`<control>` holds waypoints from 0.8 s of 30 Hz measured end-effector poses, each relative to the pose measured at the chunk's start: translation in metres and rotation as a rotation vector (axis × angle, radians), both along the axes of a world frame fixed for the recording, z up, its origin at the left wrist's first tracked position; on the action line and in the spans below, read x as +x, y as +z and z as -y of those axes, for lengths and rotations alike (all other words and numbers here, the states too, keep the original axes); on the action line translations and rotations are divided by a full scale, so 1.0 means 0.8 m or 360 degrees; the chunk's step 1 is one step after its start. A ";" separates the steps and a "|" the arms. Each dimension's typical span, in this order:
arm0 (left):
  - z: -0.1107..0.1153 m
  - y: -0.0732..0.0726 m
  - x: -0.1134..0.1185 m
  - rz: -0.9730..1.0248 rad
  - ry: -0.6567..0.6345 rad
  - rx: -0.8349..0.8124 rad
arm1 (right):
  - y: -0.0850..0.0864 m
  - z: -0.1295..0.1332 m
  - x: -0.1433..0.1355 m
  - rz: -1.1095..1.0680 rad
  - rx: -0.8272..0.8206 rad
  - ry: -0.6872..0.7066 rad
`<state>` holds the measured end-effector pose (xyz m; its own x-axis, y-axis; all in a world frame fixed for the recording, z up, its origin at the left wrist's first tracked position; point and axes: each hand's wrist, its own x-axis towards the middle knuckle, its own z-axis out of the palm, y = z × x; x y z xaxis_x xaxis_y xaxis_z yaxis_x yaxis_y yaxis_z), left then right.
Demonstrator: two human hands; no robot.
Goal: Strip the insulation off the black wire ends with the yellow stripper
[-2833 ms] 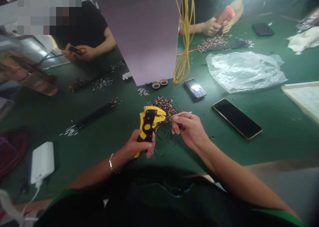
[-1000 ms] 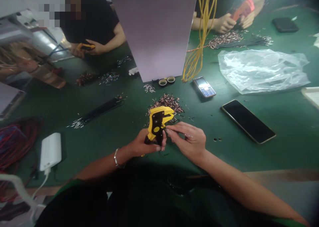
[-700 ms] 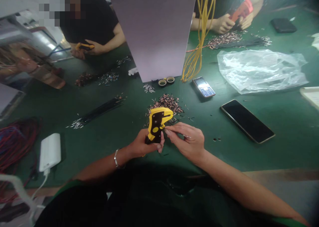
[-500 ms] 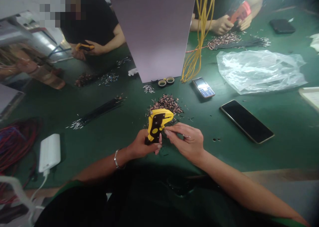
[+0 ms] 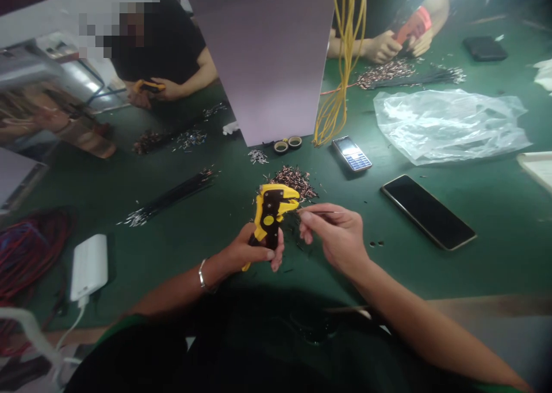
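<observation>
My left hand (image 5: 254, 249) is wrapped around the handle of a yellow and black wire stripper (image 5: 271, 215), its jaws pointing right. Just right of the jaws, my right hand (image 5: 338, 226) pinches a thin short wire (image 5: 321, 212) between thumb and fingers. One wire end lies close to the jaws; whether it touches them I cannot tell. Behind the tool is a pile of copper and black wire scraps (image 5: 295, 181). A bundle of black wires (image 5: 172, 195) with bare ends lies to the left.
Two tape rolls (image 5: 287, 145), a keypad phone (image 5: 351, 153), a dark smartphone (image 5: 428, 212) and a clear plastic bag (image 5: 448, 123) lie on the green table. A white power bank (image 5: 89, 266) is at left. A tall panel (image 5: 267, 65) stands ahead; two people handle tools beyond.
My right hand has drawn back to the right with the wire, away from the stripper's jaws. The stripper's lower handle now shows below my left hand, its jaws further apart.
</observation>
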<state>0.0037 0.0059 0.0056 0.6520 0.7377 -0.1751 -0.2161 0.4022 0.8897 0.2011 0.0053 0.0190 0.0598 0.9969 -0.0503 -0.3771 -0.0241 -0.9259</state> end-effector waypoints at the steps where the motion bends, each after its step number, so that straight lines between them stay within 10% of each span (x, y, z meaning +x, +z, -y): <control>1: -0.001 0.001 0.000 0.0043 -0.0042 -0.0011 | 0.001 -0.003 0.002 -0.0082 -0.0036 -0.0018; 24: -0.002 -0.003 0.001 0.0262 -0.0297 -0.0213 | 0.001 -0.012 0.011 -0.0227 -0.0068 0.0077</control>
